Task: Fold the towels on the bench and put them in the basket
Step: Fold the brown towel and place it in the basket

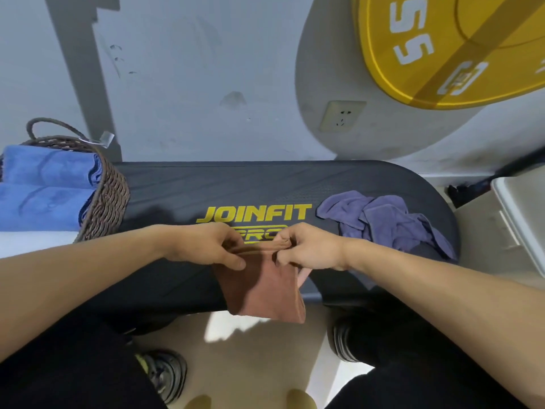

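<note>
Two blue towels (44,187) fill the basket (109,199); my left hand (203,249) and right hand (312,249) pinch the brown towel (265,290) at the bench (182,187) front edge, purple towel (383,222) unfolded

Soft matt cloth towels (265,287), dark woven wicker basket (109,196), smooth padded black bench (206,184), glossy yellow plate (442,54).

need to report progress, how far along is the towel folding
Done: folded blue towels sit in the basket. In hand: left hand and right hand pinch the brown towel, partly folded. Left: the crumpled purple towel on the bench.
</note>
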The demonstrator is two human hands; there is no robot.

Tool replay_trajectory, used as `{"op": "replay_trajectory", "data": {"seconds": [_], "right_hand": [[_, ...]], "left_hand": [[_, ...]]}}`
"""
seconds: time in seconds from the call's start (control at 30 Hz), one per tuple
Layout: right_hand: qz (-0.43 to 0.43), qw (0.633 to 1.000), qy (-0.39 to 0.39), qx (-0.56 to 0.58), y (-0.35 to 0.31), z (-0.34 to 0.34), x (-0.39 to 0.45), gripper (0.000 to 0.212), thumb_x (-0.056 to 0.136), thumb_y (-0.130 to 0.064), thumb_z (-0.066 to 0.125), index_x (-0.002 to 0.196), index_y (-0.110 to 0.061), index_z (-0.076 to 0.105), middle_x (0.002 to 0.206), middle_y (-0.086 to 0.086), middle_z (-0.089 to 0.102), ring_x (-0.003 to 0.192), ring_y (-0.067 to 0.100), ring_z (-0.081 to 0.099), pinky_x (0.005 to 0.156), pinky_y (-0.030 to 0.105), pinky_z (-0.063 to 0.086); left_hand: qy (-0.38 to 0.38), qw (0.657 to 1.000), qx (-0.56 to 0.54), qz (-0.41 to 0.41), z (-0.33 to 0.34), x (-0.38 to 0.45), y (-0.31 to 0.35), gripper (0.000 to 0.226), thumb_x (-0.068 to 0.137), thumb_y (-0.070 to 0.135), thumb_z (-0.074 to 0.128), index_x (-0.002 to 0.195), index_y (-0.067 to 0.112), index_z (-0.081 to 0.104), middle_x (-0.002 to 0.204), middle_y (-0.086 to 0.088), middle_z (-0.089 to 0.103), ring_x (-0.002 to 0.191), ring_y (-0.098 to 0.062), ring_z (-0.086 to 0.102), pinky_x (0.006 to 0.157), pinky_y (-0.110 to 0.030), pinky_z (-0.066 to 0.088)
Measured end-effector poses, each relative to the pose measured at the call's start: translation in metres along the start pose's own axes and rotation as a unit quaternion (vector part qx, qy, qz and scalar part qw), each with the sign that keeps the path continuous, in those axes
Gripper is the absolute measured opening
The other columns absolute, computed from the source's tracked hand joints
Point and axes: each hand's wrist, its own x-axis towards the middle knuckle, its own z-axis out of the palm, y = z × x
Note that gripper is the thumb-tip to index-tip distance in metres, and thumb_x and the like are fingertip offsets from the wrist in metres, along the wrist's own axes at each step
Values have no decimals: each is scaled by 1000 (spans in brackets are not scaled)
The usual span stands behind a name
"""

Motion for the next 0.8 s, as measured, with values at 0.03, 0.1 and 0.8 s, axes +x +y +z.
{"op": "replay_trajectory", "data": {"seconds": [0.03,0.1,0.8], "right_hand": [[18,999,27,5,6,-4,4,13,86,1,57,91,-11,61,76,6,64,60,14,66,64,41,63],[47,991,111,-58,18,-17,12,18,89,-10,64,106,-9,61,90,8,70,73,19,70,73,43,62],[-93,923,8,-373,47,31,29,82,51,-41,96,117,-12,58,115,3,49,106,23,43,92,35,42]], "left_hand": [[21,998,-48,-20,0,8,-6,16,86,24,76,93,12,66,86,-5,70,76,-17,67,75,-35,57],[103,990,-66,-71,0,22,-17,22,88,25,73,101,12,60,90,-8,69,76,-19,68,74,-38,59],[139,907,352,186,69,20,-49,30,80,39,65,93,13,59,106,-4,56,97,-23,51,86,-36,46]]}}
